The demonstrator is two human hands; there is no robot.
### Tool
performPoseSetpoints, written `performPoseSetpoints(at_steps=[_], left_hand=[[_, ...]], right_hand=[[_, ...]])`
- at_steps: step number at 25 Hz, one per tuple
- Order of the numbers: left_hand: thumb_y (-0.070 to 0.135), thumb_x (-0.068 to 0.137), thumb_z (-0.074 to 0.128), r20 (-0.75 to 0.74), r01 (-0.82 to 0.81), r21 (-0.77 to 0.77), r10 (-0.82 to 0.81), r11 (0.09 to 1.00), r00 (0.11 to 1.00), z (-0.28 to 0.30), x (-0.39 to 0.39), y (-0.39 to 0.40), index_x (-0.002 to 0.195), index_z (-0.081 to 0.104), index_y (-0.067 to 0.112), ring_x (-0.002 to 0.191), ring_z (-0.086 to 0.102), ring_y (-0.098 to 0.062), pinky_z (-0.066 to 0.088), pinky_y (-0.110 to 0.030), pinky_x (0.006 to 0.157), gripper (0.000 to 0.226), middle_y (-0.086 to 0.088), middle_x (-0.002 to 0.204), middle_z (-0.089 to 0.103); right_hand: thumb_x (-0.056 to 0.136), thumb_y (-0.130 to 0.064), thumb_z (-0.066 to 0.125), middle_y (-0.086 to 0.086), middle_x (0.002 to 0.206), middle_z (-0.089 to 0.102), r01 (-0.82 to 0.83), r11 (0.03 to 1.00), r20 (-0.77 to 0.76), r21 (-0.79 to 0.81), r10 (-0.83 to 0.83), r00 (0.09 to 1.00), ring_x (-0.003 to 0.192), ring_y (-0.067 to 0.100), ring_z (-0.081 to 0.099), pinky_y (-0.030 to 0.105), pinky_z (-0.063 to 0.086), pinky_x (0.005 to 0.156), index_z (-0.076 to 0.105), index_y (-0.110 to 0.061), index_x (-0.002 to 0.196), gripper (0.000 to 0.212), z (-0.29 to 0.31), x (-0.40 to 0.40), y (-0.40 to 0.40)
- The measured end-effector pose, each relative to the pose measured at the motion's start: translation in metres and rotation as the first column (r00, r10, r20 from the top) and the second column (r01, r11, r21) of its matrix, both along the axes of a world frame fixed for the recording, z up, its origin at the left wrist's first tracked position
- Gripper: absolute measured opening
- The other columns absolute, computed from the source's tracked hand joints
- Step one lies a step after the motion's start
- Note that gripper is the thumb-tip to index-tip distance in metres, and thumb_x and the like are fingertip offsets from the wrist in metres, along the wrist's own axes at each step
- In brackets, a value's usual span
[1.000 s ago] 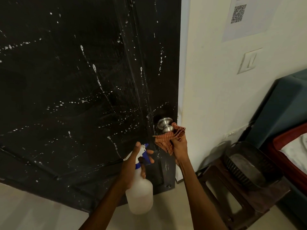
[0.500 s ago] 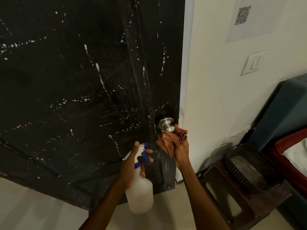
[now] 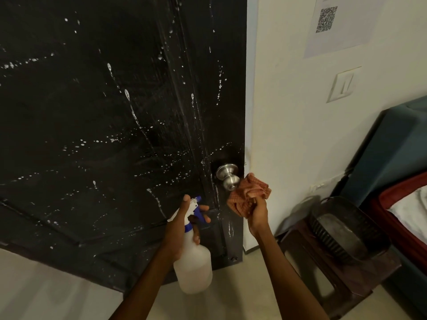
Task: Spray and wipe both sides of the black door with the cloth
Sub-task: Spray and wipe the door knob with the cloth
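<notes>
Black door (image 3: 104, 135) fills the left and centre of the view, shut against the white wall (image 3: 288, 112), its face speckled with white droplets and drip trails. Silver knob (image 3: 227, 175) sits near the door's right edge, low down. Right hand (image 3: 258, 215) grips a bunched reddish checked cloth (image 3: 248, 196), fingers curled round it; cloth is just beside the knob, to its right and a bit below, can't tell if it touches. Left hand (image 3: 182, 229) holds a white spray bottle (image 3: 194, 262) by the neck, fingers wrapped round it, index finger lying on the blue trigger (image 3: 199, 212), thumb up along the sprayer head. Nozzle points toward the door's lower part. Bottle hangs in front of the door's bottom edge above the pale floor (image 3: 46, 285). On the wall: a paper sheet with a QR code (image 3: 325, 19) and a light switch (image 3: 343, 85). Right of the door a dark basket (image 3: 342, 229) sits on a dark wooden stool (image 3: 335, 269); a blue and red furniture edge at far right.
</notes>
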State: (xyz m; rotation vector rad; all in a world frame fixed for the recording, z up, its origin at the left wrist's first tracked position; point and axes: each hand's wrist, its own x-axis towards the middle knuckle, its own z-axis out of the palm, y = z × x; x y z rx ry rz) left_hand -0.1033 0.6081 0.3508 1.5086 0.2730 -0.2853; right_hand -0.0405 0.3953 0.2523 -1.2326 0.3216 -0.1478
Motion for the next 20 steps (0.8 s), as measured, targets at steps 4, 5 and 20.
performPoseSetpoints(at_steps=[4, 5, 20], left_hand=[[0.063, 0.092, 0.031, -0.001, -0.045, -0.001, 0.045, 0.999, 0.999, 0.003, -0.004, 0.004, 0.11, 0.068, 0.005, 0.046, 0.05, -0.016, 0.04, -0.023, 0.039, 0.071, -0.017, 0.089, 0.071], [0.063, 0.092, 0.031, 0.007, -0.06, -0.013, 0.06, 0.998, 0.998, 0.004, -0.005, 0.006, 0.11, 0.068, 0.005, 0.046, 0.05, -0.016, 0.04, -0.023, 0.039, 0.071, -0.017, 0.089, 0.071], [0.075, 0.083, 0.04, 0.003, -0.103, 0.007, 0.103, 0.995, 0.995, 0.004, -0.027, 0.049, 0.117, 0.064, 0.0, 0.045, 0.051, -0.016, 0.042, -0.023, 0.039, 0.086, -0.023, 0.094, 0.069]], right_hand=[[0.108, -0.003, 0.036, 0.006, 0.106, 0.073, 0.029, 0.981, 0.154, -0.191, 0.001, 0.988, 0.096, 0.01, 0.067, 0.024, 0.051, 0.091, 0.071, -0.023, 0.118, 0.041, 0.027, 0.012, 0.027], [0.109, -0.003, 0.034, 0.013, 0.119, 0.07, 0.042, 0.979, 0.156, -0.201, -0.01, 0.988, 0.104, 0.012, 0.065, 0.021, 0.05, 0.096, 0.063, -0.012, 0.131, 0.037, 0.023, 0.012, 0.031], [0.098, -0.018, 0.043, 0.004, 0.172, -0.005, -0.098, 0.652, 0.094, -0.752, 0.253, 0.963, 0.158, 0.028, -0.008, 0.053, 0.001, 0.127, -0.002, -0.023, 0.164, 0.08, -0.045, 0.017, 0.127]])
